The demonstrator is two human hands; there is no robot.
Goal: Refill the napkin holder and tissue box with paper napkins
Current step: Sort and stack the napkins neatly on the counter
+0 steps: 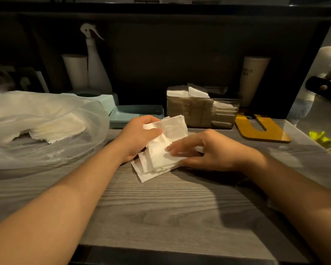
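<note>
- A dim service station, likely in a café or small eatery, is showing here.
- A grey wood-grain counter (161,207) is sitting under a dark shelf.
- A clear napkin holder (203,111) is standing beside a tall paper cup (253,79).
- A white spray bottle (97,67) and a bulk bag of napkins (46,121) are suggesting cleaning and restocking work.

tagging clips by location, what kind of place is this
Probably a cafe or restaurant service counter: a clear napkin holder stocked with napkins, a plastic bag of spare napkins, and a spray bottle beside a paper roll on the back shelf.
</note>
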